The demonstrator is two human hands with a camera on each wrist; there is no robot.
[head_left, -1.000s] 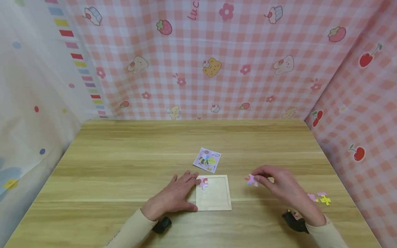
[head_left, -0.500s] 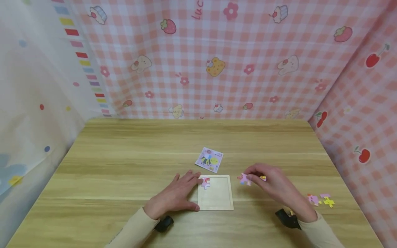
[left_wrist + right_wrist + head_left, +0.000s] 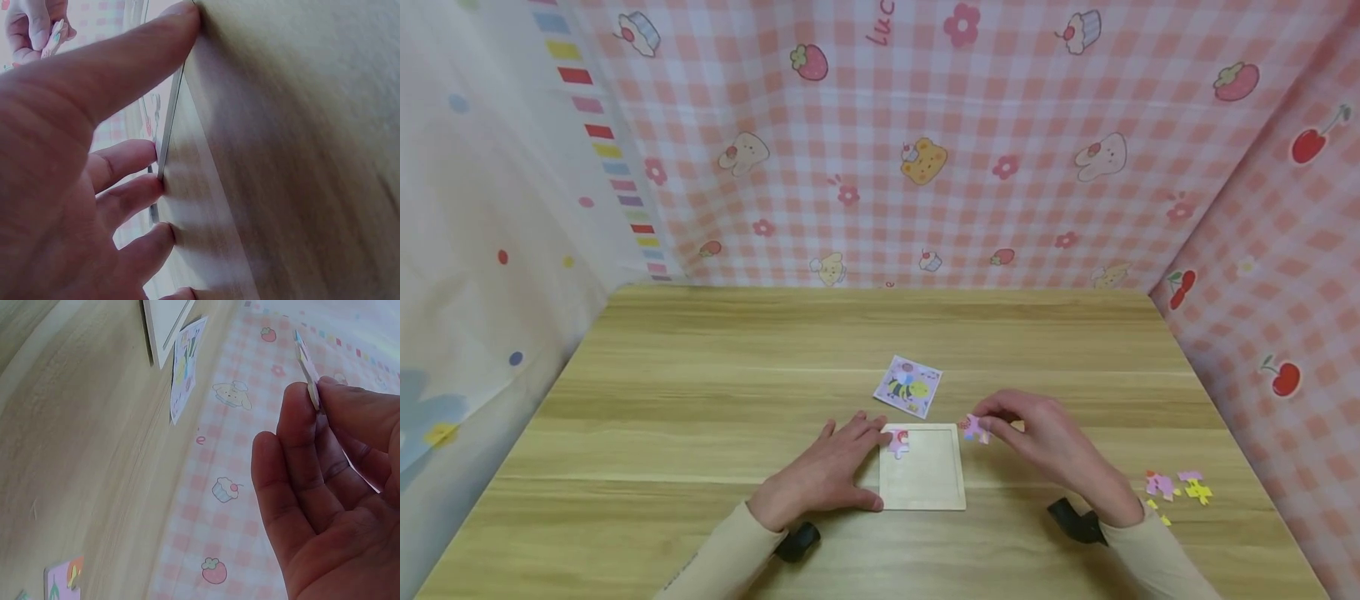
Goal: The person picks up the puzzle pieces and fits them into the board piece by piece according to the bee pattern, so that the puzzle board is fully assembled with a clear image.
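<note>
My right hand (image 3: 1051,435) pinches a pink puzzle piece (image 3: 975,429) between thumb and fingertips, raised just off the right edge of a shallow wooden puzzle tray (image 3: 922,483). In the right wrist view the puzzle piece (image 3: 305,362) appears nearly edge-on. My left hand (image 3: 826,472) lies along the tray's left side, fingers spread, with thumb and fingertips touching its edge. Inside the tray, at its upper left corner, sits another pink piece (image 3: 897,443) with a red detail. The left wrist view shows the left hand (image 3: 69,181) against the tray's thin edge.
Behind the tray lies a square picture card (image 3: 908,387) of a bee. Several loose pieces, including a pink one (image 3: 1159,485) and a yellow one (image 3: 1198,492), lie at the table's right. Another piece (image 3: 1018,426) is partly hidden behind my right hand. A checked curtain (image 3: 880,208) hangs behind the table.
My right hand has carried the pink puzzle piece leftward, up to the tray's right edge. More loose pieces at the right have come into sight. My left hand keeps its place on the tray.
</note>
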